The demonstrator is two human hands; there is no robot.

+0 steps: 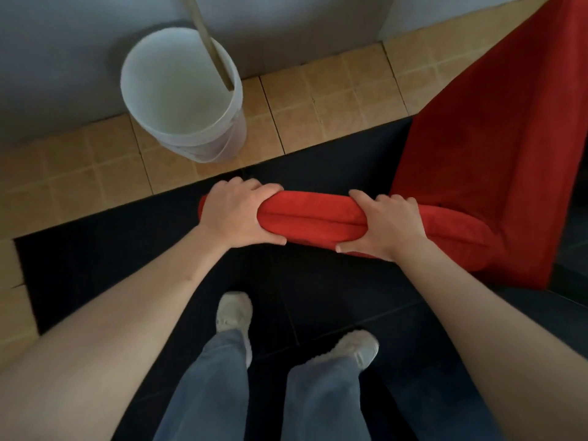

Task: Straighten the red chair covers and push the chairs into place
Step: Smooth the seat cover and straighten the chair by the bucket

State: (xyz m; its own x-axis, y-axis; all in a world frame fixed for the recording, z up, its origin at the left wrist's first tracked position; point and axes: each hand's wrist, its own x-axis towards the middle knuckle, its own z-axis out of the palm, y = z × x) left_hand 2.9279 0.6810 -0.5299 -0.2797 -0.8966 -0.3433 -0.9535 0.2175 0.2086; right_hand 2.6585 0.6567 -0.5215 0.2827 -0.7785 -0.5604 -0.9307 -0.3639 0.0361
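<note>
Hands first: we see our left hand and our right hand both clamped on the padded top edge of a red chair cover, fingers curled over the far side and thumbs tucked under the near side. The two hands sit apart, with a bare stretch of red fabric between them. The cover runs across the middle of the view as a thick roll and carries on to the right, where a broad red panel of it rises toward the upper right corner. We cannot tell the chair's frame beneath the cloth.

Below the cover lies dark floor, and beyond it a strip of tan tiles meets a grey wall. A white bucket stands on the tiles, well apart from the left hand, with a pale stick leaning into it. Near the bottom we see blue jeans and two light shoes on the dark floor.
</note>
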